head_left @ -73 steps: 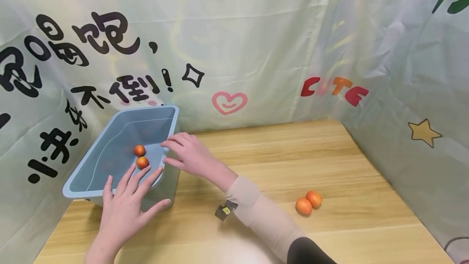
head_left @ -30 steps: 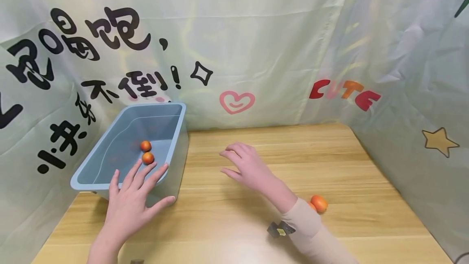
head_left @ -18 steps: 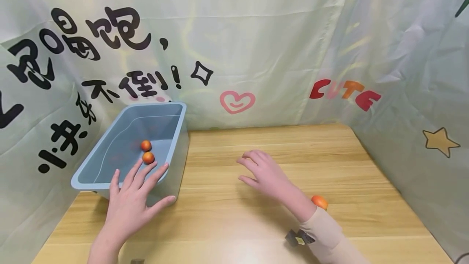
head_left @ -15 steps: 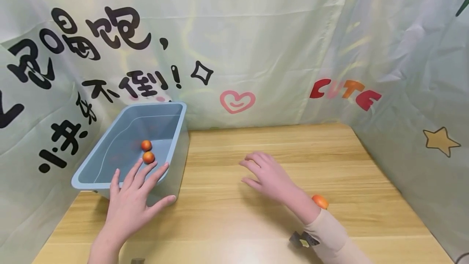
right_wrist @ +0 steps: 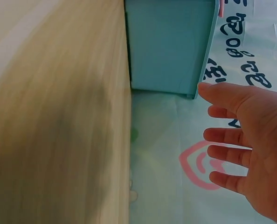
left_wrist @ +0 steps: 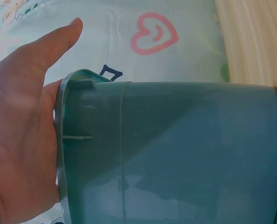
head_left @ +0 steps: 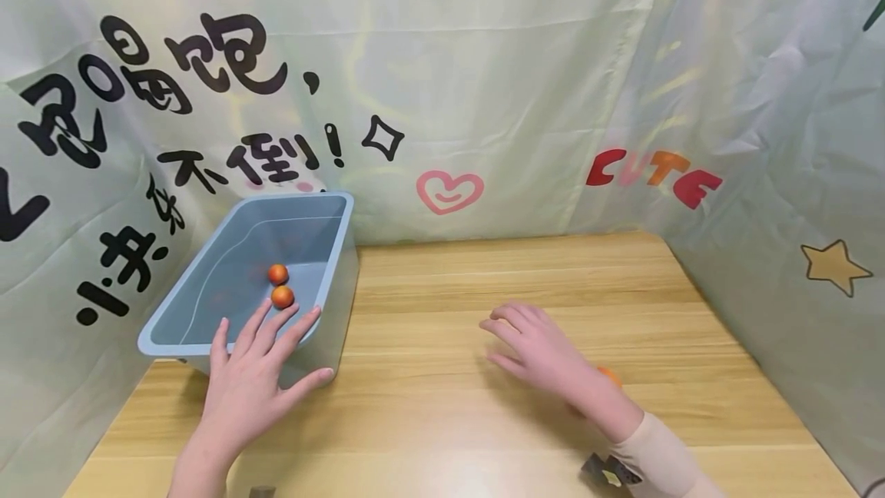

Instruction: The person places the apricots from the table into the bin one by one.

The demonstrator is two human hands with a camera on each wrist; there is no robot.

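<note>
A blue plastic bin [head_left: 173,350] stands on the left of the table with two small round orange fruits, [head_left: 278,274] one behind the other, on its floor. My left hand [head_left: 252,375] lies over the bin's near rim, fingers spread and thumb out to the right. In the left wrist view that hand [left_wrist: 17,126] is at the rim, its fingertips hidden behind the bin wall [left_wrist: 185,140]. Above the middle right of the table, my right hand [head_left: 528,344] holds nothing, its fingers loosely bent. Another orange fruit [head_left: 611,376] peeks out from behind the right forearm, mostly covered.
The wooden table [head_left: 429,406] runs back to a printed cloth [head_left: 525,98] that hangs behind and at both sides. A small dark object [head_left: 262,492] shows at the front edge of the head view. A small camera [head_left: 608,471] sits at the right wrist.
My right hand has drawn away from the bin's right rim, moving right and nearer over the table. Its forearm now covers most of the fruits on the right. The left hand stays at the rim.
</note>
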